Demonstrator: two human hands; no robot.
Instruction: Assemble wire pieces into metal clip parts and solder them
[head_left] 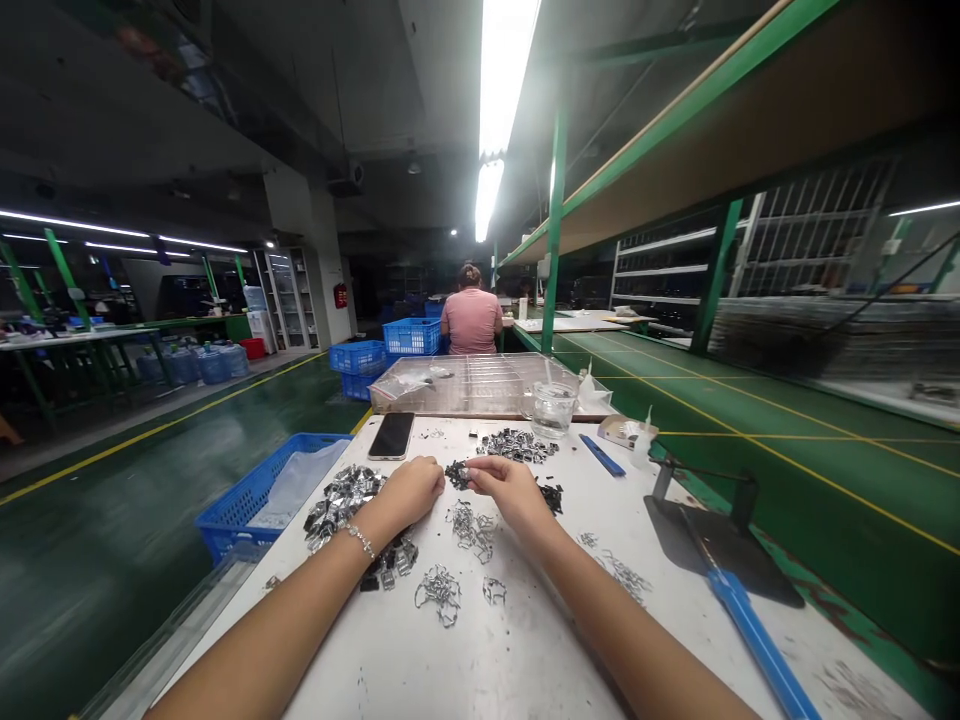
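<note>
Small black pieces (456, 474) lie in a little heap at the middle of the white tabletop (420, 670), between the fingertips of the two hands. The right hand (514, 492) reaches to the heap's edge with thumb and forefinger brought close together; whether a part is pinched between them is too small to tell. The left hand (412, 490) is curled on the other side of the heap, its fingertips hidden, so I cannot tell whether it grips anything. Just nearer the wearer lie bent metal wire clips (471, 530), with a second clip cluster (439, 592) and a smaller clip group (494, 591) below, and more clips strewn right of the right forearm. Beside and partly behind the left forearm spreads a large pile of metal-and-black buckle-like parts (345, 500); a further pile of metal parts (517, 445) sits beyond the hands, and more black bits (551, 497) beside the right hand. Judging by these heaps, the work is partway: many loose clips and black pieces remain, while the large left pile may be finished parts, though that is uncertain. Farther out are a smartphone (391, 437), a glass jug (553, 412), a blue-handled lever tool (750, 630), and a person in a pink shirt (472, 320).
</note>
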